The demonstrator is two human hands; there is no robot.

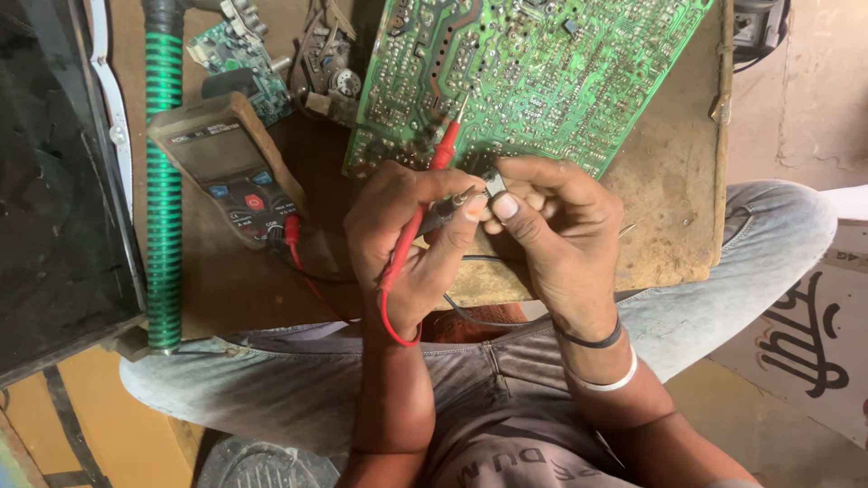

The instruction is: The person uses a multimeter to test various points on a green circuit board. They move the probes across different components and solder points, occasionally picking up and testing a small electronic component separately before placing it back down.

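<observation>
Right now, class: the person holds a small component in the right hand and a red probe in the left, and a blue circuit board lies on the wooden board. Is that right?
Not quite. The head view shows a green circuit board, not blue. The rest holds: right hand pinches the small component, left hand holds the red probe, on the wooden board.

A worn wooden board point(669, 217) carries a large green circuit board point(533, 72), a multimeter point(231, 167) and a green ribbed hose point(164, 181)

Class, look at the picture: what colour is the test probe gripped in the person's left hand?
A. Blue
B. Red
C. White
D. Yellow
B: the left hand grips a red probe whose red lead loops below the wrist and runs back to the brown meter on the board, while the right hand pinches a small part.
</observation>
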